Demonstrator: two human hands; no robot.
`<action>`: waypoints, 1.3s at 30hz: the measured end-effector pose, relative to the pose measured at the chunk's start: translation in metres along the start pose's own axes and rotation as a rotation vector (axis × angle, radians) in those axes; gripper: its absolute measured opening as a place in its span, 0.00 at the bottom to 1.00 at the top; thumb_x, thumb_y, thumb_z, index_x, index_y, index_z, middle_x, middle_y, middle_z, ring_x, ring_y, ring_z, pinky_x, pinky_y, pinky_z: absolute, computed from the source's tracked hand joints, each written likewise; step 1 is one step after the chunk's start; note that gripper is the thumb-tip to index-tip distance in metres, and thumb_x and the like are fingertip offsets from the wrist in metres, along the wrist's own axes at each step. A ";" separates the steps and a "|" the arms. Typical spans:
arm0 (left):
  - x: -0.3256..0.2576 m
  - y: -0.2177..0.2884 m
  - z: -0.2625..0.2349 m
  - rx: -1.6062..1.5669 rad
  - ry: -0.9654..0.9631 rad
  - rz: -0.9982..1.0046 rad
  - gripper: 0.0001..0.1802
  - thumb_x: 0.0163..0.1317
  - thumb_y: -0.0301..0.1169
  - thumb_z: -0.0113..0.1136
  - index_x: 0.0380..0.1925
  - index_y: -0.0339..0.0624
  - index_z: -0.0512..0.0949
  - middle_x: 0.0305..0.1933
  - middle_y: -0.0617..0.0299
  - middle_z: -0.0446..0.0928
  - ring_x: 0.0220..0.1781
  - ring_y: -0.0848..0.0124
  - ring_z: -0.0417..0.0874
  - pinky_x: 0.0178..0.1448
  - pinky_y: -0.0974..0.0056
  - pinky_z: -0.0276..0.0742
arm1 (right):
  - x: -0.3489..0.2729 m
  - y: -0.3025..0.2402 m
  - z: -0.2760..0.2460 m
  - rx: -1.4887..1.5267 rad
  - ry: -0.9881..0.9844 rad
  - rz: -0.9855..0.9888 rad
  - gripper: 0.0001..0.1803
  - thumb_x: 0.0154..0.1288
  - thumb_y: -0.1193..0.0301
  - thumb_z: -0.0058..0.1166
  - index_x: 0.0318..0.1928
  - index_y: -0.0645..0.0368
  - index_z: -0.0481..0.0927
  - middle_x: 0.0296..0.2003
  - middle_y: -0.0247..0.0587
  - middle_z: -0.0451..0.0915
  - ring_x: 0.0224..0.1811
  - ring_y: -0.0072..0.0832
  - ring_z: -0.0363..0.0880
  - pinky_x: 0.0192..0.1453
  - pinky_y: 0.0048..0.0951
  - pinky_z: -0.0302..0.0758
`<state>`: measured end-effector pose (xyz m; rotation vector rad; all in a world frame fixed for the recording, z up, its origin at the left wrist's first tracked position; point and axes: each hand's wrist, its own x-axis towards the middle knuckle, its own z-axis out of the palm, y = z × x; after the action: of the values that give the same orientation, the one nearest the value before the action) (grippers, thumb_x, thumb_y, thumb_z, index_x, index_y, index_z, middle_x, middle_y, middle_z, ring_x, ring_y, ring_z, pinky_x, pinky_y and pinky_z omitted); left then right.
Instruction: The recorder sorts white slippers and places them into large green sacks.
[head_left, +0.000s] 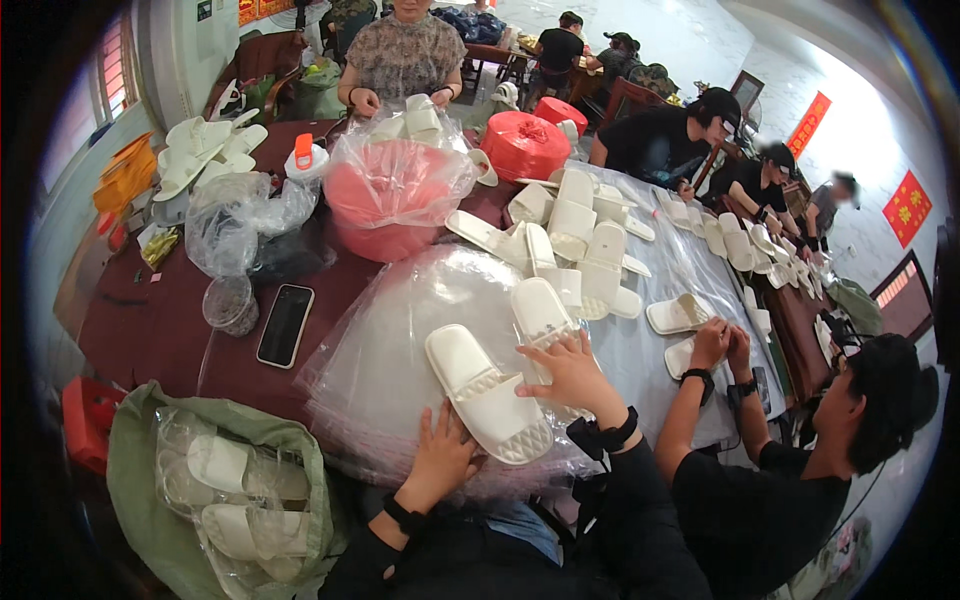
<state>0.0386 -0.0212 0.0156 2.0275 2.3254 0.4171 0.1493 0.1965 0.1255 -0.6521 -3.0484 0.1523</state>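
A cream slipper [475, 390] with a quilted strap lies aslant on a stack of clear plastic bags [375, 345] before me. My left hand [442, 455] rests flat on the bags, fingers spread, beside the slipper's strap end. Over a second cream slipper [542, 308] is my right hand [575, 380], its fingers stretched out and its thumb side close to the first slipper's strap. Part of that second slipper is hidden beneath my right hand.
A heap of cream slippers [600, 260] lies beyond my right hand. Further left are a pink bag-covered tub [385, 215], a phone [285, 325] and a clear cup [230, 305]. A green sack [140, 470] holds bagged slippers. At right, a co-worker's hands [725, 345] handle slippers.
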 end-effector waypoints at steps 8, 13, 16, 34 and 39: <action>-0.003 -0.002 0.008 -0.038 -0.002 0.000 0.41 0.49 0.50 0.62 0.62 0.48 0.64 0.68 0.40 0.53 0.72 0.43 0.45 0.68 0.33 0.39 | 0.004 0.004 0.015 0.175 -0.162 -0.157 0.30 0.51 0.40 0.54 0.49 0.45 0.79 0.37 0.48 0.81 0.48 0.45 0.75 0.64 0.52 0.54; 0.000 -0.003 0.001 0.015 0.011 0.034 0.38 0.49 0.49 0.62 0.60 0.47 0.67 0.66 0.40 0.55 0.72 0.44 0.46 0.68 0.33 0.40 | 0.005 0.001 0.006 0.221 -0.315 -0.064 0.28 0.52 0.43 0.56 0.45 0.51 0.80 0.37 0.51 0.81 0.44 0.46 0.78 0.58 0.45 0.64; 0.003 -0.001 0.000 0.022 0.023 0.026 0.36 0.50 0.48 0.61 0.60 0.50 0.68 0.66 0.47 0.59 0.71 0.46 0.51 0.69 0.34 0.38 | 0.005 0.001 0.006 0.173 -0.307 -0.044 0.28 0.54 0.45 0.56 0.45 0.54 0.79 0.36 0.50 0.81 0.42 0.46 0.79 0.53 0.41 0.68; 0.004 -0.006 -0.016 -0.083 0.108 0.011 0.28 0.51 0.44 0.61 0.55 0.58 0.73 0.61 0.49 0.64 0.63 0.47 0.61 0.60 0.40 0.56 | -0.067 0.028 -0.019 1.275 0.117 0.200 0.11 0.64 0.68 0.54 0.37 0.66 0.78 0.29 0.25 0.75 0.33 0.13 0.68 0.37 0.20 0.66; 0.012 -0.019 -0.016 -0.128 0.045 0.050 0.25 0.51 0.39 0.60 0.53 0.57 0.74 0.60 0.54 0.67 0.60 0.50 0.65 0.56 0.50 0.61 | -0.098 0.002 -0.023 1.361 -0.009 0.013 0.15 0.60 0.65 0.57 0.38 0.66 0.78 0.36 0.34 0.77 0.39 0.22 0.71 0.44 0.25 0.67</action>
<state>0.0155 -0.0147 0.0282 2.0403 2.2135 0.6029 0.2406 0.1601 0.1482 -0.4680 -2.1066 1.8930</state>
